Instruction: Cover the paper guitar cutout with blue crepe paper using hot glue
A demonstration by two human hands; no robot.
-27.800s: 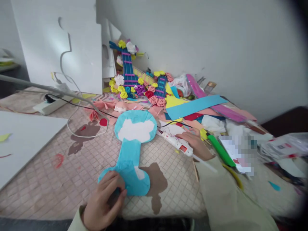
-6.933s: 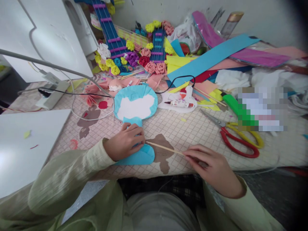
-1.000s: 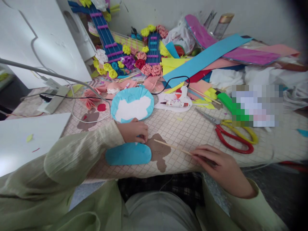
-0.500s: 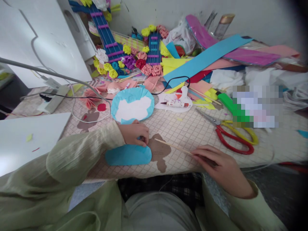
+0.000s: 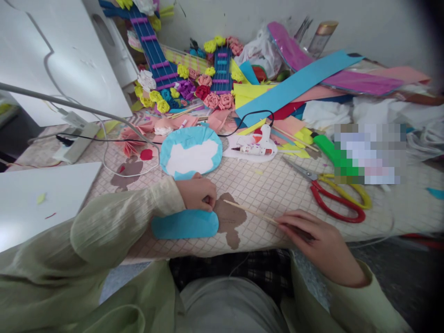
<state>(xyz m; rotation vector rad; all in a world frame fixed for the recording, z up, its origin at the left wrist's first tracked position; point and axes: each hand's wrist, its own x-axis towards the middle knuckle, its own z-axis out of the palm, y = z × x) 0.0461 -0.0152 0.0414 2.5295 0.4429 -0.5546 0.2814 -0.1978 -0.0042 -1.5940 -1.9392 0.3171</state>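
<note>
My right hand [image 5: 312, 240] pinches one end of a thin wooden stick [image 5: 249, 212], whose other end points left over a dark stain on the tablecloth. Curled into a closed shape, my left hand [image 5: 199, 193] rests at the far edge of a blue rounded piece [image 5: 185, 225] lying flat. What its fingertips hold, if anything, is hidden. Just behind it lies a white oval piece [image 5: 189, 157] with blue crepe paper folded over its rim. A white glue gun [image 5: 255, 149] rests beyond, on a white pad.
Scissors [image 5: 338, 194] with red and yellow handles lie to the right, near a green object [image 5: 335, 155]. Paper-flower guitars [image 5: 152, 51], blue paper [image 5: 301, 83] and scraps crowd the back. At left are a white board [image 5: 45, 194], a power strip [image 5: 74, 143] and cables.
My left hand has shifted very slightly to the right, its fingers still curled. The right hand and the stick stay practically in place.
</note>
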